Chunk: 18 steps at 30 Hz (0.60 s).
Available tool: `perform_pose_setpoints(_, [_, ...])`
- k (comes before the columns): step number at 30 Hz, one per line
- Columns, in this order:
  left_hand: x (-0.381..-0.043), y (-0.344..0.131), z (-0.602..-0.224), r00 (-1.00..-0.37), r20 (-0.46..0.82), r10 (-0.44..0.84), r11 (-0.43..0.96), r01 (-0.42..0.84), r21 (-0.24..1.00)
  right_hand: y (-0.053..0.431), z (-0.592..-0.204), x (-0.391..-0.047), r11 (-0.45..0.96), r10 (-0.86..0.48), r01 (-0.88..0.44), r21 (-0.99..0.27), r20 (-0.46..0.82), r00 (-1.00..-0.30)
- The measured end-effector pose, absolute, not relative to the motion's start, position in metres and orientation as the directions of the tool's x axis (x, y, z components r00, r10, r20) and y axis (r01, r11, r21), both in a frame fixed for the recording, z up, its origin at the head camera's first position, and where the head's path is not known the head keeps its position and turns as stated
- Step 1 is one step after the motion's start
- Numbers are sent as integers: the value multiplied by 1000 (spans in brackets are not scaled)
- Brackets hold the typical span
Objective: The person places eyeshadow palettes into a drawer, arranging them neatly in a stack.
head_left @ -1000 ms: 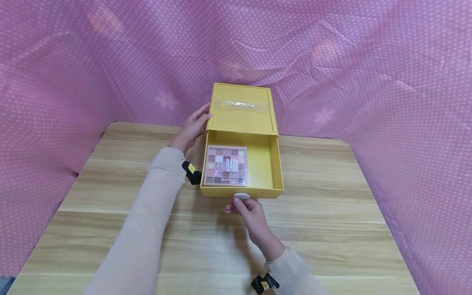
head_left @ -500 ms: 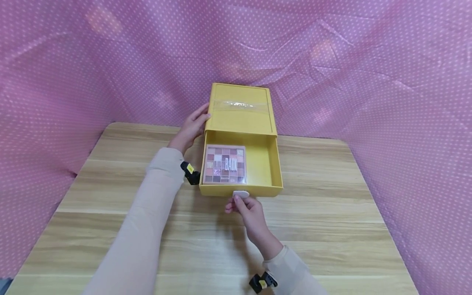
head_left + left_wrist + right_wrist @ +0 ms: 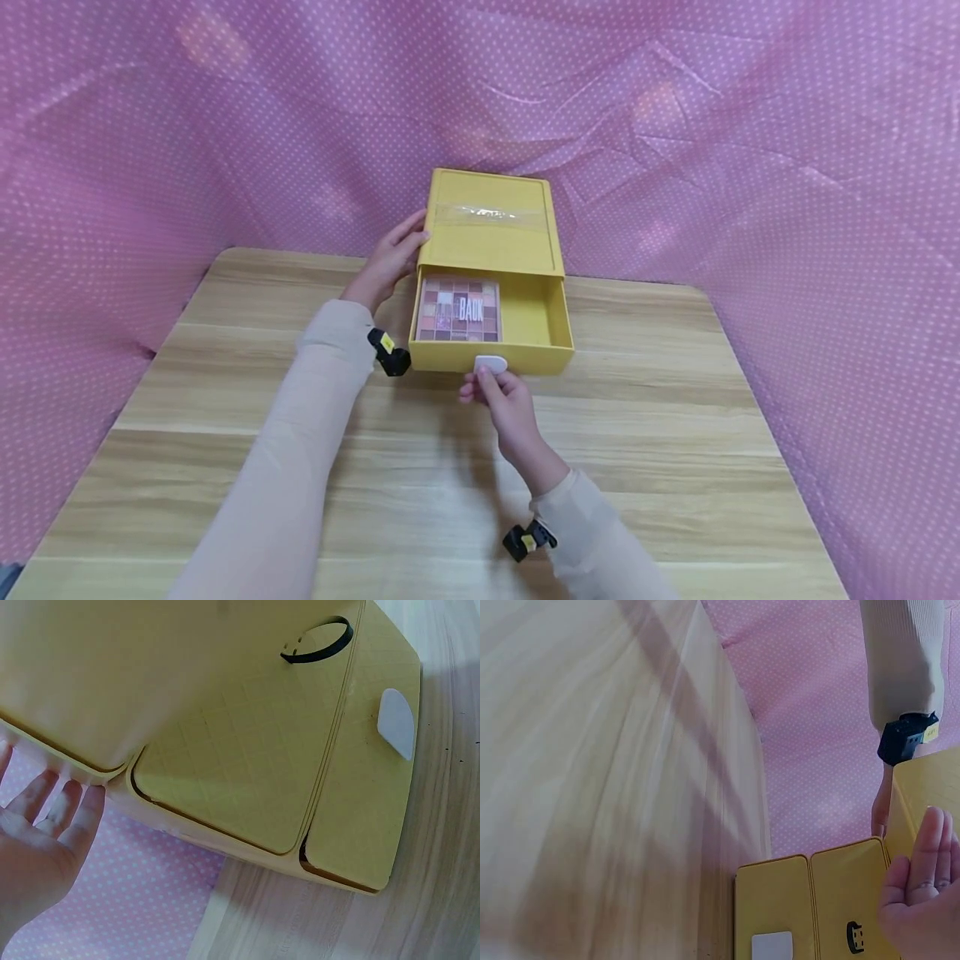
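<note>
A yellow drawer unit stands at the back of the table, its top drawer partly out. Inside that drawer, on its left side, lies an eyeshadow palette with a clear lid. My right hand holds the white drawer handle at the front, thumb on it; in the right wrist view the fingers reach up to the drawer front, the handle hidden. My left hand rests against the unit's left side, fingers extended along it in the left wrist view.
Below the pulled-out drawer, the lower drawers are shut; one has a black loop pull, another a white handle. Clear tape crosses the unit's top. A wooden table lies underneath, with pink dotted cloth behind and at both sides.
The drawer has slid inward, away from me, carrying the palette with it. My right hand has moved forward with the handle. The left hand has stayed on the unit's side.
</note>
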<state>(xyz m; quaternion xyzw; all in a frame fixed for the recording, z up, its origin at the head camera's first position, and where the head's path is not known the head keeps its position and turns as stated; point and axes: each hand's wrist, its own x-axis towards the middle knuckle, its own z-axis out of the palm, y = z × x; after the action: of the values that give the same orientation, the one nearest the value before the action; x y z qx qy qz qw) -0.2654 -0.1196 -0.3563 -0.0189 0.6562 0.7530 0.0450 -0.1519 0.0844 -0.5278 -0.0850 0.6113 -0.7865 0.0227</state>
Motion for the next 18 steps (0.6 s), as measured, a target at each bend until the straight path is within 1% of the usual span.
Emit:
perform_pose_setpoints(1, [-265,-120,-356,-995,-89,45,-134,-95,986,84,-550,-164,-250,-137,-67,-966,104,-985])
perform_pose_setpoints(2, [-265,-120,-356,-995,-90,46,-136,-96,986,83,-550,-167,-250,-134,-64,-966,100,-986])
perform_pose_setpoints(3, [-266,-120,-356,-995,-91,48,-139,-96,986,83,-530,-162,-246,-138,-65,-967,102,-985])
perform_pose_setpoints(4, [-266,-120,-357,-995,-92,49,-141,-98,985,82,-524,-162,-241,-150,-74,-968,112,-982])
perform_pose_setpoints(7, [-266,-120,-357,-994,-93,50,-145,-99,984,80,-490,-159,-214,-168,-63,-975,101,-981])
perform_pose_setpoints(9, [-267,-120,-357,-994,-92,52,-147,-98,984,80,-476,-160,-204,-166,-44,-978,79,-983])
perform_pose_setpoints(10, [-267,-120,-357,-994,-92,52,-147,-99,984,80,-491,-171,-204,-166,-33,-978,68,-984])
perform_pose_setpoints(13, [-268,-120,-357,-995,-91,51,-144,-97,985,80,-505,-189,-208,-156,-10,-978,43,-987])
perform_pose_setpoints(16, [-269,-120,-357,-994,-94,48,-138,-100,985,81,-535,-212,-208,-159,-19,-978,53,-986])
perform_pose_setpoints(18, [-269,-120,-357,-994,-99,51,-133,-105,986,81,-541,-221,-199,-160,-23,-980,56,-986])
